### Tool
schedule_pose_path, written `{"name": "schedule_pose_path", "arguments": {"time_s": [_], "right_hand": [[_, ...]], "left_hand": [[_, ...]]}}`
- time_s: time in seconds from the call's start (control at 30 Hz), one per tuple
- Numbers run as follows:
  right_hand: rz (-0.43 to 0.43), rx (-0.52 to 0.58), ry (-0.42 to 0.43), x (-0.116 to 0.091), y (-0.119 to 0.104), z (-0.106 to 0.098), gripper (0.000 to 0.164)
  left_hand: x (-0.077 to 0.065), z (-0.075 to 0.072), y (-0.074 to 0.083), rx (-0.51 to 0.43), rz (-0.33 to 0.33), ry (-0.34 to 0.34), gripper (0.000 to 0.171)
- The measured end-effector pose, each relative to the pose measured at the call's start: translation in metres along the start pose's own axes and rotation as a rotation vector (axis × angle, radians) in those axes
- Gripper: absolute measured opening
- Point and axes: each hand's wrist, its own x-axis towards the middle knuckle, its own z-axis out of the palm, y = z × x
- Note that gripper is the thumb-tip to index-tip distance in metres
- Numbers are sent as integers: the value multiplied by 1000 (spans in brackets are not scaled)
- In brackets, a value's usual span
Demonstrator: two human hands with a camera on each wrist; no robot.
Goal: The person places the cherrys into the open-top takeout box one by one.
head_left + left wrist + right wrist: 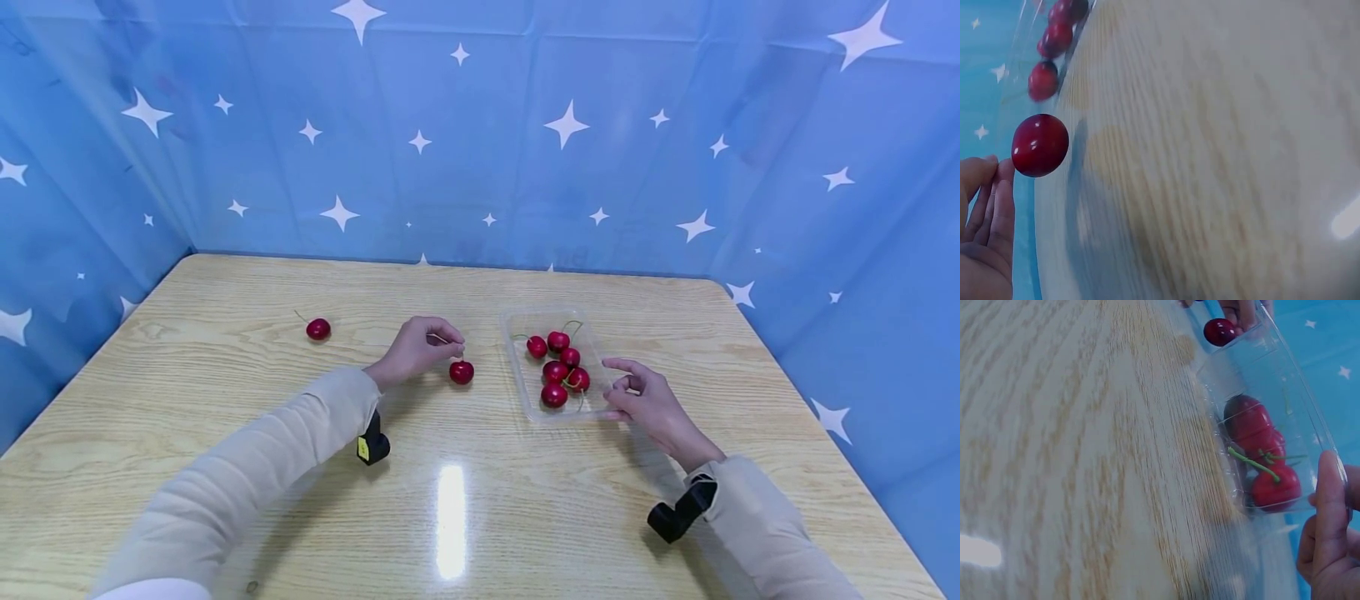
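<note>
My left hand point(422, 348) pinches a dark red cherry point(461, 372) by its stem, and the fruit hangs below the fingertips, left of a clear plastic container point(517, 379). In the left wrist view this cherry point(1040, 145) shows large beside the thumb and fingers. Several cherries point(555, 372), some with green stems, lie inside the container. At its right side my right hand point(651, 404) grips the rim between thumb and fingers; the right wrist view shows a finger point(1331, 506) over the clear wall.
One more cherry point(318, 329) with a stem lies on the wooden table point(525, 517) at the far left. A blue curtain point(480, 167) with white stars stands behind the table and along both sides. Each wrist wears a black camera point(372, 442).
</note>
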Motion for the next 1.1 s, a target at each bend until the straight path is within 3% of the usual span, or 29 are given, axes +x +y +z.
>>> {"name": "schedule_pose_path", "arguments": {"time_s": [0.2, 0.4, 0.8, 0.93, 1.1], "right_hand": [[-1, 4, -1, 0, -1, 0, 51], [4, 6, -7, 0, -1, 1, 51], [3, 4, -3, -1, -2, 1, 52], [6, 1, 1, 0, -2, 1, 52], [8, 6, -2, 1, -2, 1, 52]], "left_hand": [[-7, 7, 13, -33, 65, -21, 6], [-9, 12, 32, -27, 79, -44, 6], [13, 15, 69, 47, 136, -63, 8], [24, 15, 77, 62, 161, -42, 6], [33, 18, 81, 83, 143, -38, 5]]}}
